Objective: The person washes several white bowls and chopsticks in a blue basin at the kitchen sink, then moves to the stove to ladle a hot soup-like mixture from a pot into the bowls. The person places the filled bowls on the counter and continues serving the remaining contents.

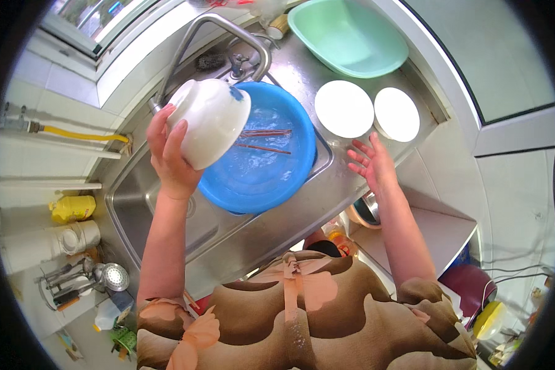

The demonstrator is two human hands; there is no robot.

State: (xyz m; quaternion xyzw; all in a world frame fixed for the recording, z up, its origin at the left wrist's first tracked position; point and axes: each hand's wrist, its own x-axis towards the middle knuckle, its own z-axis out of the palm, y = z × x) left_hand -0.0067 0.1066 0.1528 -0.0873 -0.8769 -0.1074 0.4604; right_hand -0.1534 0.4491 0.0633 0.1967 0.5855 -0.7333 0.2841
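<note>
My left hand [173, 152] grips a white bowl [210, 122] with a blue mark near its rim. The bowl is tilted on its side, its outer base towards my fingers, above the left part of a blue plastic basin [307, 152]. Water fills the basin, and several brown chopsticks [266, 133] lie in it. My right hand [372, 164] holds nothing, its fingers spread, just in front of two round white dishes. The larger white dish [344, 109] lies left of the smaller white dish [397, 114] on the steel drainboard.
A curved steel faucet [254, 39] arches over the basin's back edge. Behind the dishes stands a mint-green plastic tub [351, 37]. The bare steel sink bowl [143, 203] lies to the left, with a dark scouring pad [210, 61] behind. A yellow hose [83, 134] runs along the left wall.
</note>
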